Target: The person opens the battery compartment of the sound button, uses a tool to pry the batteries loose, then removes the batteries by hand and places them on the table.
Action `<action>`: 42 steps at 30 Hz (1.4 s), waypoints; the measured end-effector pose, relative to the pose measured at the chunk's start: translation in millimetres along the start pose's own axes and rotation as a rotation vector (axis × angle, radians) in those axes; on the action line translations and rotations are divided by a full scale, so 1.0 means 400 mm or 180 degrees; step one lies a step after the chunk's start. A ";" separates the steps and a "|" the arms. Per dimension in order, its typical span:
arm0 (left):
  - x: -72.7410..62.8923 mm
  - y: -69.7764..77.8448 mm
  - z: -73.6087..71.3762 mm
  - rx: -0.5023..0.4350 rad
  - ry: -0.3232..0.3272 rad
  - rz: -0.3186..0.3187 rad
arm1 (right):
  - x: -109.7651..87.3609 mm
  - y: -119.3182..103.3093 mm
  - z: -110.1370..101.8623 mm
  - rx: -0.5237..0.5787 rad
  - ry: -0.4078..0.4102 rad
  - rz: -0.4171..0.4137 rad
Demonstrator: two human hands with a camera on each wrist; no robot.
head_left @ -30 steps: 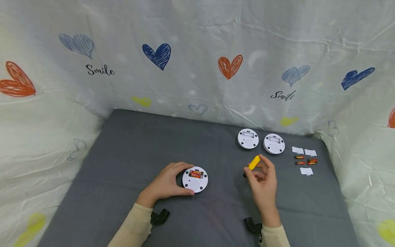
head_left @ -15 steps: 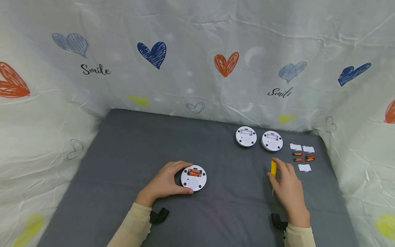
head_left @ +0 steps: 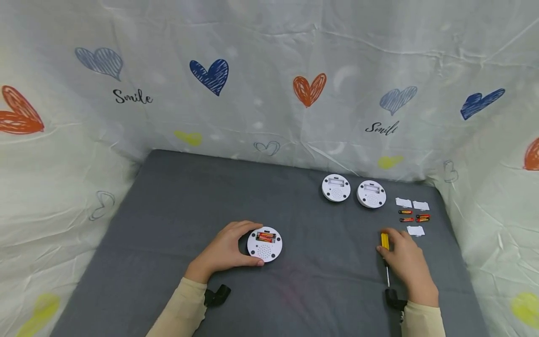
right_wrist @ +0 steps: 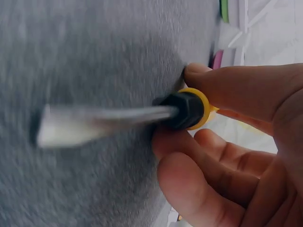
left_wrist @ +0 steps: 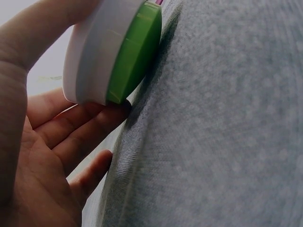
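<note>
My left hand [head_left: 224, 253] holds a round white battery-powered device [head_left: 264, 252] by its edge, thumb at the near side and fingers at the far side. Two red-and-black batteries [head_left: 266, 237] lie in its uncovered compartment. In the left wrist view the device's lower rim [left_wrist: 137, 52] is green and lies close to the cloth. Off to the right, my right hand [head_left: 407, 258] pinches a screwdriver [head_left: 385, 240] by its yellow handle, low over the table. Its shaft [right_wrist: 118, 118] points back towards my wrist and ends in a blade that looks flat.
Two more white round devices [head_left: 336, 188] [head_left: 371, 194] lie at the back right, their battery compartments uncovered. Beside them are several loose batteries [head_left: 406, 219] and white covers [head_left: 416, 230]. Grey cloth [head_left: 202, 192] covers the table, and a heart-printed curtain [head_left: 261, 112] hangs behind it.
My right hand has moved right and down towards the table with the screwdriver, whose shaft has swung round to point at me. The left hand and its device stay in place.
</note>
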State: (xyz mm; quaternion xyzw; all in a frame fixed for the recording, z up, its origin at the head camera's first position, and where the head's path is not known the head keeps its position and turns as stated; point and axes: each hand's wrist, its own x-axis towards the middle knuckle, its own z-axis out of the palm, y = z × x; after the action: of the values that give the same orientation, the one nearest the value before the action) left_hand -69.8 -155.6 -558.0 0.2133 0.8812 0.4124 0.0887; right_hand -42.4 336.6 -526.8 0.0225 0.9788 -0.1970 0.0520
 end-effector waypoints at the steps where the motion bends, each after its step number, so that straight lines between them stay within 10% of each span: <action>1: 0.000 0.000 0.001 -0.0001 0.0003 0.0000 | 0.001 0.004 -0.003 -0.0016 -0.0022 0.0006; 16: -0.004 0.001 0.002 -0.0035 0.0005 0.0027 | 0.003 0.024 -0.027 -0.0046 -0.0380 0.0263; 24: -0.003 0.001 0.005 -0.0086 -0.0029 0.0043 | -0.017 0.009 -0.022 -0.0205 0.0097 0.0242; 32: 0.002 0.001 0.003 -0.0115 -0.0062 0.0065 | -0.002 -0.092 0.000 0.0377 0.1178 -0.0919; 42: 0.000 0.003 -0.001 -0.0198 -0.0066 0.0021 | 0.028 -0.341 0.158 0.1289 0.0206 -0.2119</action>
State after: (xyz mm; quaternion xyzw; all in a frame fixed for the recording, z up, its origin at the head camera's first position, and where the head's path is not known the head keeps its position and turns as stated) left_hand -69.8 -155.2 -557.0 0.2176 0.8663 0.4377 0.1030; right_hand -56.5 186.6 -533.7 -0.2803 0.8750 -0.3915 -0.0511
